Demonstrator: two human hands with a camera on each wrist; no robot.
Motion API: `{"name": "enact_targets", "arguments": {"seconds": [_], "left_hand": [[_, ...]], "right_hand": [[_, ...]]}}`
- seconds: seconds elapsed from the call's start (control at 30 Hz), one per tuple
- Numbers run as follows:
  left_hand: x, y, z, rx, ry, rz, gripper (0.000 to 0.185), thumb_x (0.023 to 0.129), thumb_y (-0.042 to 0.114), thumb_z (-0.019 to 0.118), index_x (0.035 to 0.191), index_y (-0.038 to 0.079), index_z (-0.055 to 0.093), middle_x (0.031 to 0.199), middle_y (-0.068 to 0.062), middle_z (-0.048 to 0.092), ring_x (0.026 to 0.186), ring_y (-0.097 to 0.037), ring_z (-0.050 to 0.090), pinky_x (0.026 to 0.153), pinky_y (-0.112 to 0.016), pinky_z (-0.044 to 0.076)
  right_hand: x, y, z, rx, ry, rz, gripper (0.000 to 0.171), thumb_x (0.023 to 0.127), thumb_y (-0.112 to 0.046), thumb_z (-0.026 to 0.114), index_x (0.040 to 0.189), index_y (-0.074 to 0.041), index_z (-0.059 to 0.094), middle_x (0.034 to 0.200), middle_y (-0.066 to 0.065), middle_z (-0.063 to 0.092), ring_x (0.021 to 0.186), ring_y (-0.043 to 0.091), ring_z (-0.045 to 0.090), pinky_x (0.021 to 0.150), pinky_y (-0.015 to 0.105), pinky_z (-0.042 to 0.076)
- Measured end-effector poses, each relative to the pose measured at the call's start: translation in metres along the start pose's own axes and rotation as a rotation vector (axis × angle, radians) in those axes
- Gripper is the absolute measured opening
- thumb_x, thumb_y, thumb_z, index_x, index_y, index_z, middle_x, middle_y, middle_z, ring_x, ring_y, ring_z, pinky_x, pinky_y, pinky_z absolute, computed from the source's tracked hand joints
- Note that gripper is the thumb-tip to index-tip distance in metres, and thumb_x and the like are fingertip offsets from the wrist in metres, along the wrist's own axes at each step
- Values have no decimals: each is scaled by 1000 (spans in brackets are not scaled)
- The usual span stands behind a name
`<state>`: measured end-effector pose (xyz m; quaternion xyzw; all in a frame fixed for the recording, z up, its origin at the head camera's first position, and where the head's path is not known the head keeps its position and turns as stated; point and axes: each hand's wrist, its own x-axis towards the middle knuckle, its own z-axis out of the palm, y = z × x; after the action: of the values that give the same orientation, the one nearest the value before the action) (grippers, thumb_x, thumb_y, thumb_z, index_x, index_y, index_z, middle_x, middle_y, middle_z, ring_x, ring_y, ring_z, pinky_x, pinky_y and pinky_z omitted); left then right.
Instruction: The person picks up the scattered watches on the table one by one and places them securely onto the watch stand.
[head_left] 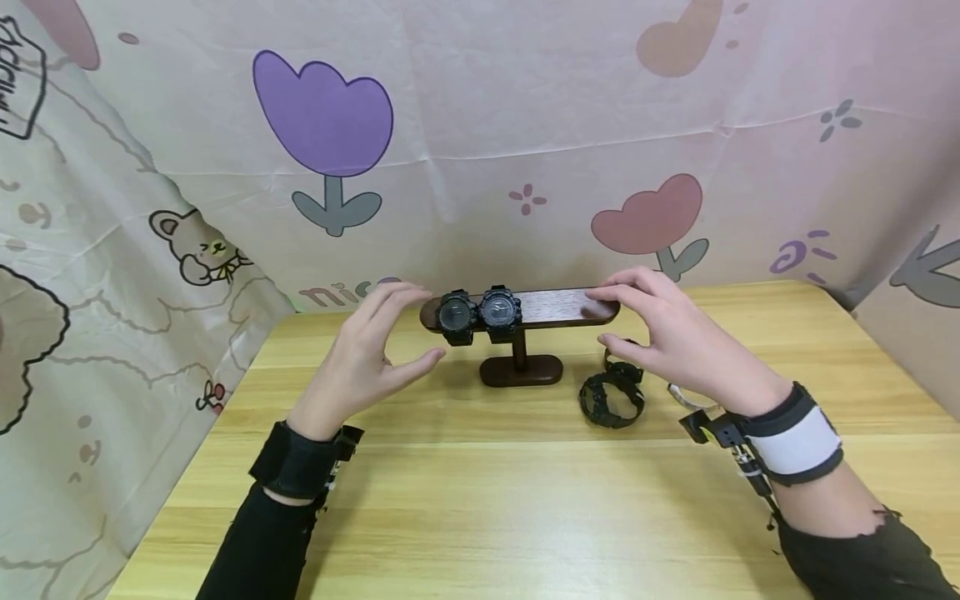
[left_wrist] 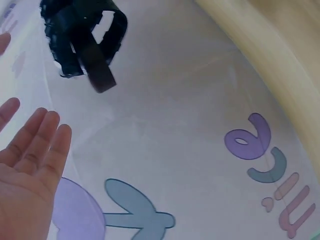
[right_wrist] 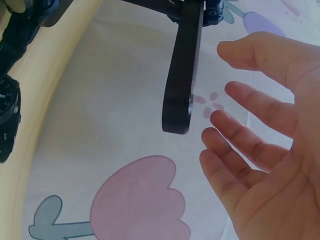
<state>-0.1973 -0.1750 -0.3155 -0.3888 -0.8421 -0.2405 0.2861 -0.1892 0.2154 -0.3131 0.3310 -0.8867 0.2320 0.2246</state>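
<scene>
A dark wooden watch stand stands upright on the table, its crossbar on a short post with an oval base. Two black watches, one near the left end and one beside it, are strapped round the bar. My left hand hovers by the left end, fingers and thumb spread. In the left wrist view, a gap separates its fingers from the bar end. By the right end, my right hand is likewise spread and empty; the right wrist view shows its fingers apart from the bar.
Below my right hand, a black watch lies on the wooden table, with another black watch against it. A pale, silvery band is partly hidden by that hand. Printed cloth hangs behind the table.
</scene>
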Motion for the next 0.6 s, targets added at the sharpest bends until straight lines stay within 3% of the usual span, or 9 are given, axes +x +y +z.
{"name": "enact_targets", "arguments": {"seconds": [0.3,0.6], "left_hand": [[2,22,-1,-22,43,114,55,85,15,88,134,1,66,129,-15,68,118,-28,66,103,-38,59],[2,43,9,-64,-4,206,44,88,16,86,125,0,69,120,-13,72,111,-26,71,100,-35,63]], "right_hand": [[-14,-6,-11,-38,-3,-27,55,85,-2,87,137,-7,70,133,12,64,123,33,59,101,52,51],[-26,-6,-15,-79,-30,-52,51,84,-7,89,133,-10,72,127,8,69,114,26,68,92,46,59]]}}
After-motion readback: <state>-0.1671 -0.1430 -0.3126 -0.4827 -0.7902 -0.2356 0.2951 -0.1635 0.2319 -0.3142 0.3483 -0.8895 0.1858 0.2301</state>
